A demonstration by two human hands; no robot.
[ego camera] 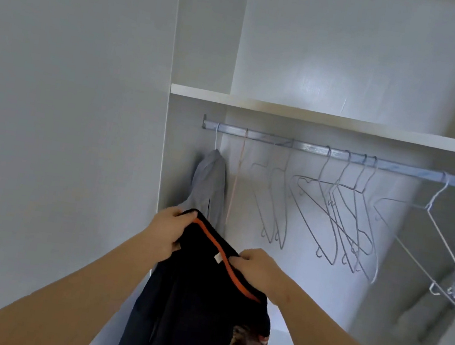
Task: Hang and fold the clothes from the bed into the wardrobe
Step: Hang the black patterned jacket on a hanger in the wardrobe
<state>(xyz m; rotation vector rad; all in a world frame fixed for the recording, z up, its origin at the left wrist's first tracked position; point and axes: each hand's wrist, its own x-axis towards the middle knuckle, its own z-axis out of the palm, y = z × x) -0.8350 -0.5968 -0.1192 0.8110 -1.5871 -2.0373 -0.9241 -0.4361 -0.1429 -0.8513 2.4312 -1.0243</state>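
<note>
Setting: white wardrobe point(353, 58) interior, with a shelf point(316, 117) crossing high above both grips.
Rail point(305, 147): metal, just under the shelf, above and beyond the grips.
Left grip point(167, 229): fingers curled round the collar edge of the black garment point(196, 299).
Right grip point(258, 267): pinching the same collar, lower than the left grip and to its right.
Black garment: hangs down from both grips, below the rail (printed patch near its lower end).
Orange trim point(223, 259): runs along the collar from one grip to the other.
Grey garment point(210, 184): on a hanger, just beyond the left grip.
Wire hangers point(337, 217): bare, on the rail above and right of the right grip.
</note>
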